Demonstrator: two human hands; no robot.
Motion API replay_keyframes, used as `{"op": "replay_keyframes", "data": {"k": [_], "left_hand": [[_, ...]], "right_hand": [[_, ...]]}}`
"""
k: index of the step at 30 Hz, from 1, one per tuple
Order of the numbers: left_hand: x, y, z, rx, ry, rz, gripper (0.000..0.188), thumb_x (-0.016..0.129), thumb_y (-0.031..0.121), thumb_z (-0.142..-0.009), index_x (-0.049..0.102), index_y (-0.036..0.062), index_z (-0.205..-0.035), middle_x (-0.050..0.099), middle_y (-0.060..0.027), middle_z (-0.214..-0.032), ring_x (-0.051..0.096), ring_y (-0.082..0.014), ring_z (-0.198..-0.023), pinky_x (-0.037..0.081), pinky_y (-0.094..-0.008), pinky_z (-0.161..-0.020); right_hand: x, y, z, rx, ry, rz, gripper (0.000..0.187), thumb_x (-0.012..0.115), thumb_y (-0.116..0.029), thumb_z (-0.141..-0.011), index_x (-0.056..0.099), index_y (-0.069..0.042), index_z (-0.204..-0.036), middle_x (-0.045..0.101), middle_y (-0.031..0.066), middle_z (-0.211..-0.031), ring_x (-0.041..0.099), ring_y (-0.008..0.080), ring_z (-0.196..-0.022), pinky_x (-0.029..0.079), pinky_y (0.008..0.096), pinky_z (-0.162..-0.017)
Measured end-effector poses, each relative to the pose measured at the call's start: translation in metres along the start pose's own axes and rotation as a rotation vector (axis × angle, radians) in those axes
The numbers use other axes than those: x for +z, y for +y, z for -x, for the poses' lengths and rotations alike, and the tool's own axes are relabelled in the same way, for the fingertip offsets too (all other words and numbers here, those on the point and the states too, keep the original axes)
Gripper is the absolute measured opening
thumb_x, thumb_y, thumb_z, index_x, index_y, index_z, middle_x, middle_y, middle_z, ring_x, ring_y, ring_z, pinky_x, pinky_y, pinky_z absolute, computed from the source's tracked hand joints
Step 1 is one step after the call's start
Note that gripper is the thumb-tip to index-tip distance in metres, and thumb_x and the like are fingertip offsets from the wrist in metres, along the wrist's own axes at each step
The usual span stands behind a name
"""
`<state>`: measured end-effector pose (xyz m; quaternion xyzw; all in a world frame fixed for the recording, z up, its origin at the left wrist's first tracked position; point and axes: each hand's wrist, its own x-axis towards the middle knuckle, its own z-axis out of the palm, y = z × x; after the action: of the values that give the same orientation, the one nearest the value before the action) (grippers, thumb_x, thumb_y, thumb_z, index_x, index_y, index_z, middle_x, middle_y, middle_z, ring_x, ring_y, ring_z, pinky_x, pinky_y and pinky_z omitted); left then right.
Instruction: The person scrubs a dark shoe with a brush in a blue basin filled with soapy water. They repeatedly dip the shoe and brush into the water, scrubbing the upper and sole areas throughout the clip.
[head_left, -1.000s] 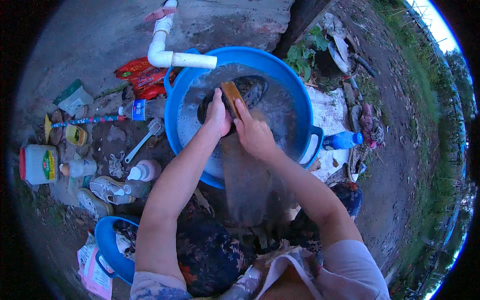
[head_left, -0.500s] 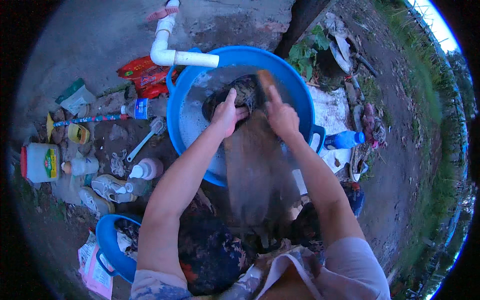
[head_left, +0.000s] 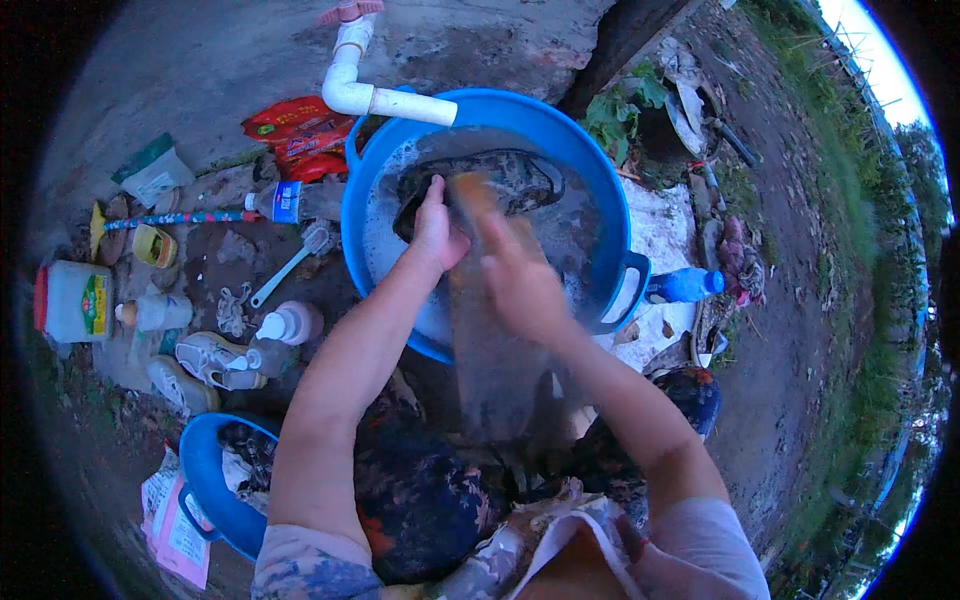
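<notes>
Dirt ground [head_left: 800, 335]; pipe [head_left: 405, 103] over tub [head_left: 614, 205]

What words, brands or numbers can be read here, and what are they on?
I don't copy out printed wording, but print shows on:
Red bag: large lettering, creased.
Blue-labelled bottle: too small and blurred to read.
Red-lidded container: label too small to read.
Pink-and-white bag: lines too small to read.
Green-and-white bag: faint print, unreadable.

Your left hand [head_left: 438, 236] reaches forward, thumb [head_left: 435, 192] upright, palm turned inward. Your right hand [head_left: 522, 290], blurred, curls in a grip, index finger [head_left: 496, 234] stretched ahead. Both bare forearms [head_left: 368, 330] slant in toward each other.
</notes>
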<state>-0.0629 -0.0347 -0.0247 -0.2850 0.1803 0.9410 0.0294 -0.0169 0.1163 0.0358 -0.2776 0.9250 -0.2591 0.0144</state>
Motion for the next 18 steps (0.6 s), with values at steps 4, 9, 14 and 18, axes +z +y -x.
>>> {"op": "replay_keyframes", "data": {"k": [4,9,14,18], "left_hand": [[-0.002,-0.003,0.002,-0.019,-0.170,0.028,0.051,0.038,0.046,-0.095,0.047,0.0082,-0.127,0.050,-0.0081,-0.129,0.046,-0.0242,-0.119,0.033,-0.0390,-0.103],[0.009,0.007,0.007,-0.106,-0.119,-0.006,0.057,0.035,0.053,-0.093,0.045,0.0103,-0.128,0.049,-0.0083,-0.131,0.048,-0.0263,-0.116,0.033,-0.0406,-0.103],[0.004,0.003,0.004,-0.069,-0.201,0.093,0.056,0.033,0.050,-0.095,0.044,0.0067,-0.129,0.049,-0.0103,-0.129,0.044,-0.0281,-0.119,0.030,-0.0410,-0.105],[0.019,0.000,0.009,-0.105,-0.071,0.048,0.059,0.031,0.052,-0.095,0.041,0.0056,-0.131,0.046,-0.0105,-0.132,0.044,-0.0277,-0.119,0.031,-0.0411,-0.104]], "right_hand": [[0.023,0.031,-0.059,0.227,0.029,0.255,0.060,0.052,-0.032,-0.088,0.026,-0.024,-0.141,0.061,0.0246,-0.087,0.062,0.0412,-0.068,0.050,0.0511,-0.061],[0.040,0.019,-0.052,0.149,-0.021,0.221,0.061,0.051,-0.034,-0.089,0.024,-0.025,-0.142,0.061,0.0235,-0.074,0.061,0.0399,-0.061,0.050,0.0504,-0.057],[0.018,0.044,-0.060,0.219,0.084,0.409,0.058,0.052,-0.033,-0.088,0.028,-0.025,-0.140,0.061,0.0226,-0.074,0.061,0.0380,-0.059,0.050,0.0489,-0.053],[0.020,0.034,-0.064,0.263,-0.007,0.283,0.058,0.050,-0.027,-0.089,0.025,-0.020,-0.141,0.062,0.0241,-0.079,0.062,0.0409,-0.070,0.049,0.0519,-0.064]]}}
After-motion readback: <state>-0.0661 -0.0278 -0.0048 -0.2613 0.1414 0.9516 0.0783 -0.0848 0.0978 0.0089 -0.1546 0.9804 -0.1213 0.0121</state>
